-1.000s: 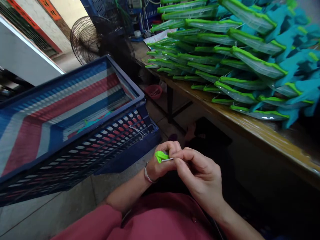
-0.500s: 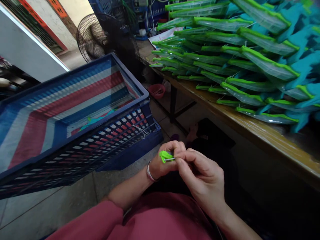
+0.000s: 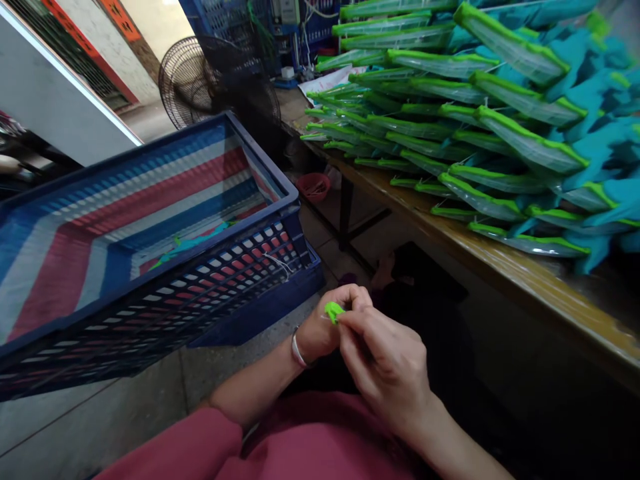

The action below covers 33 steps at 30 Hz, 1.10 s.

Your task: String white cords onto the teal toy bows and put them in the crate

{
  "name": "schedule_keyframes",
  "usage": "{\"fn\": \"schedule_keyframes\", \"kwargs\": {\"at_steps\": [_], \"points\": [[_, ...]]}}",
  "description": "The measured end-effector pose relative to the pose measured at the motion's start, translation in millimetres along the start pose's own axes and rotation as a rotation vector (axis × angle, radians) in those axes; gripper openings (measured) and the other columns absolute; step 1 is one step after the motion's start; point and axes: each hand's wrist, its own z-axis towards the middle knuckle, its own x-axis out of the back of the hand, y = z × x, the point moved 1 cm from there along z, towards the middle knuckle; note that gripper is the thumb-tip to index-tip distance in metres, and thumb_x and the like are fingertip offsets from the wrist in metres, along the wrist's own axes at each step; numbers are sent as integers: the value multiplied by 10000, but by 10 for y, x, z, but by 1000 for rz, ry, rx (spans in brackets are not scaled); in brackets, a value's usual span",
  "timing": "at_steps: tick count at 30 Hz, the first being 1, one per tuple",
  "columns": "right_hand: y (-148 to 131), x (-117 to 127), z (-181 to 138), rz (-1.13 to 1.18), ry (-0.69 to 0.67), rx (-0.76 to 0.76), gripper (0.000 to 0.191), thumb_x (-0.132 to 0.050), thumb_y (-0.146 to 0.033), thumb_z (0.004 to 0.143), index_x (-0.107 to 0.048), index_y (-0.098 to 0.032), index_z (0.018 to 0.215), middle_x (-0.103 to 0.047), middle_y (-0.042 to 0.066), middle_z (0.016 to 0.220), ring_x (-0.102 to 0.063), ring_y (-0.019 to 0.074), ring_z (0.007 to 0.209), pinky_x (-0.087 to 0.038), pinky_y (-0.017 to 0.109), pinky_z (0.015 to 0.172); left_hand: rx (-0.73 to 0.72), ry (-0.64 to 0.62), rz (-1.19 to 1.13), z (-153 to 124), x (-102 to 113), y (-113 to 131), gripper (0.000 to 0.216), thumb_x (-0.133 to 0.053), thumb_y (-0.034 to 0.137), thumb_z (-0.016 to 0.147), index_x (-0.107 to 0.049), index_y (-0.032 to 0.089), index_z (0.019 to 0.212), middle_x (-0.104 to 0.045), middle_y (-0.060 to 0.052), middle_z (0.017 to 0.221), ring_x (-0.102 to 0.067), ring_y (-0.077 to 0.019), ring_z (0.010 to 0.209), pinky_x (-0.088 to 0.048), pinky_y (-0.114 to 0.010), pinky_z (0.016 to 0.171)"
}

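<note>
My left hand [image 3: 323, 331] is closed around a bright-green piece [image 3: 333, 311], held low above my lap. My right hand [image 3: 387, 365] pinches the same piece, fingertips shut on it. Blue crate [image 3: 225, 280] at left. Green-edged pouches [image 3: 530, 143] are stacked on the wooden table [image 3: 500, 268] at right.

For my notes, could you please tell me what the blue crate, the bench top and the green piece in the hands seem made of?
Blue crate: moulded plastic, matte, by its lattice wall. Bench top: varnished wood, glossy, grain showing. Green piece: perhaps fabric or felt; too small to tell.
</note>
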Motion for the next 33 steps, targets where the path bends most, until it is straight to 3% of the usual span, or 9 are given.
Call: {"fn": "schedule_keyframes", "kwargs": {"at_steps": [7,10,13,18,23,27,30,33], "points": [[81,-61,6,-199,22,91,179,-533,-130,954,-575,-128,1127,-671,26,775,-613,119,602,-460,242,556,65,116,165,-29,1,75,365,-790,420,770,-512,188,814,-515,17,778,-419,-119,671,-348,-246,603],[110,-82,15,-320,43,165,128,-491,-136,984,-572,-134,1082,-653,29,751,-616,141,619,-460,263,570,109,165,173,-35,-12,41,282,-712,404,814,-525,200,869,-499,30,756,-417,-121,653,-351,-248,598],[145,-68,60,-469,-13,233,215,-388,-88,986,-590,-143,1031,-645,50,763,-602,159,622,-461,273,553,114,169,228,-12,-38,30,234,-729,307,803,-536,216,899,-513,35,741,-431,-125,650,-365,-250,608],[205,-31,130,-673,-34,317,292,-387,-41,903,-595,-95,1101,-660,89,823,-630,196,633,-461,292,492,67,126,215,8,-37,147,297,-841,281,735,-633,260,946,-578,9,816,-519,-158,753,-442,-254,674],[329,-82,143,-629,63,296,230,-360,-25,906,-551,-135,971,-624,58,750,-608,186,583,-466,290,480,133,4,146,-73,91,197,529,-845,224,738,-667,350,1220,-652,-9,1025,-599,-196,986,-465,-280,912],[344,-83,198,-503,199,222,208,-359,-34,950,-489,-187,896,-560,8,704,-537,151,530,-414,264,443,60,117,43,-100,159,114,411,-725,385,882,-633,366,1282,-694,-29,1067,-643,-214,988,-483,-316,915],[290,-83,247,-417,300,204,194,-376,-32,950,-510,-170,930,-598,56,828,-583,167,679,-495,271,563,-26,203,111,-61,85,76,317,-706,448,894,-673,323,1183,-720,-45,1072,-662,-250,1032,-505,-340,910],[248,-65,296,-286,376,204,209,-395,-6,927,-531,-162,960,-612,74,911,-584,179,810,-534,305,697,-114,257,100,-20,-30,73,356,-709,483,877,-675,284,1171,-711,-64,1169,-638,-295,1151,-503,-376,975]]}}
